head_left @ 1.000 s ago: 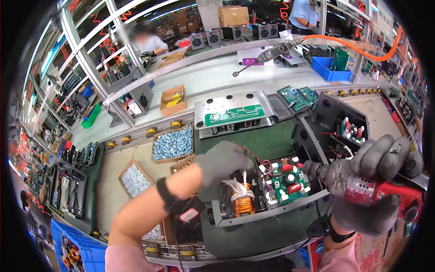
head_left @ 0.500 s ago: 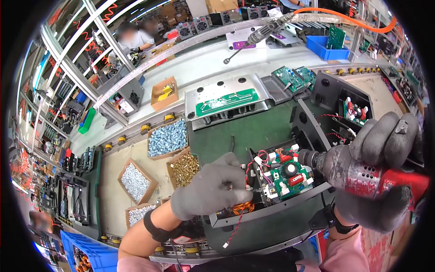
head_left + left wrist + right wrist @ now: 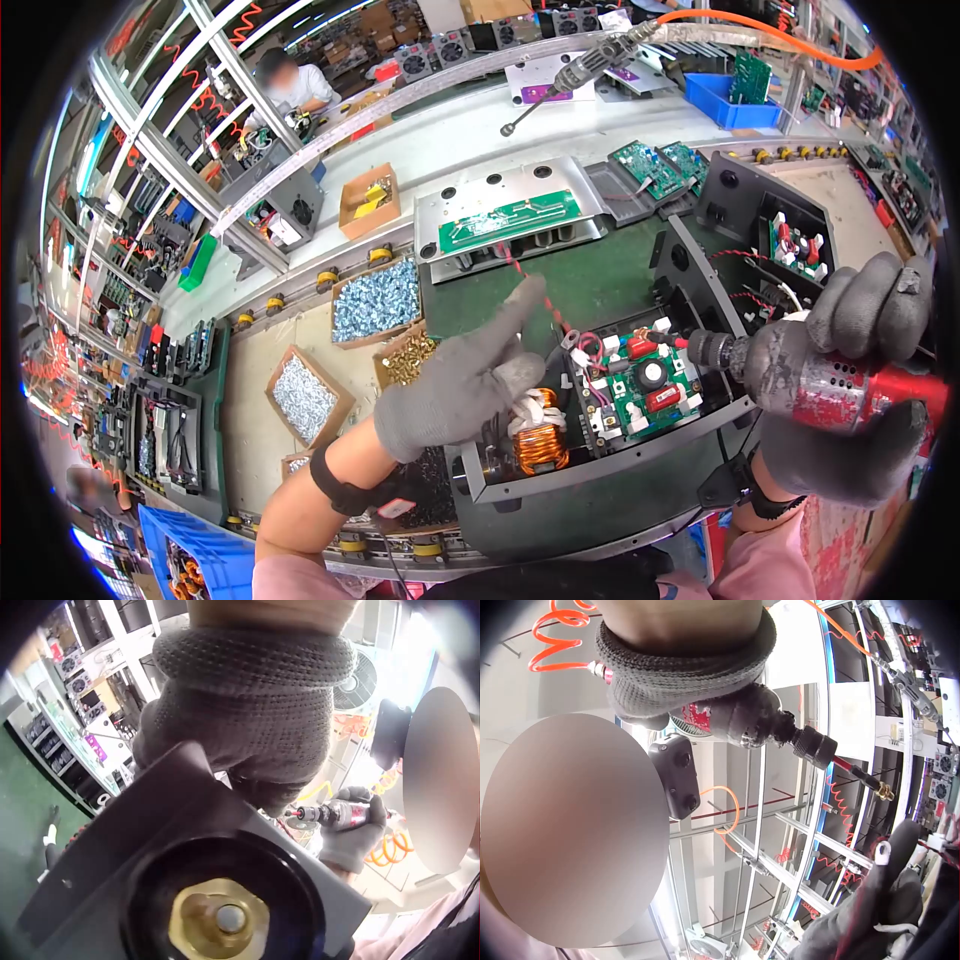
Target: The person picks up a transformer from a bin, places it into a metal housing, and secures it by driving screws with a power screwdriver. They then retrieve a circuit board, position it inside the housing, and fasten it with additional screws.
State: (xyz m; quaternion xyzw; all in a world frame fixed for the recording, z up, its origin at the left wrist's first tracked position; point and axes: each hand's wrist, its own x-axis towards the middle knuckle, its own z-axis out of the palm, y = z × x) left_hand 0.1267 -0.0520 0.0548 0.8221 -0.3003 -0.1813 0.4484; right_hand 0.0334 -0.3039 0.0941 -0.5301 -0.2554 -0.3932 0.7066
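My left hand (image 3: 455,385), in a grey glove, is over the left end of a black metal chassis (image 3: 610,460). Its index finger points straight out, the fingertip right beside a twisted red wire (image 3: 553,312) that runs toward the back. Below the hand sits a copper-wound coil (image 3: 540,447) with white ties, partly covered by the fingers. A green circuit board (image 3: 650,420) lies in the chassis to its right. My right hand (image 3: 870,310) grips a worn red power screwdriver (image 3: 795,375), its bit over the board. At the bit's tip is a small brass screw (image 3: 886,792).
Boxes of blue-silver screws (image 3: 375,303), brass screws (image 3: 408,358) and silver screws (image 3: 303,396) stand left. Behind is a metal panel with a green board (image 3: 515,222). Another power screwdriver (image 3: 585,70) hangs overhead on an orange hose (image 3: 790,35). A second chassis (image 3: 740,205) stands right.
My left hand dipped low over the coil, then rose, its index finger stretching out. The red wire hung over the front edge; now it runs backward. The right hand keeps holding the screwdriver.
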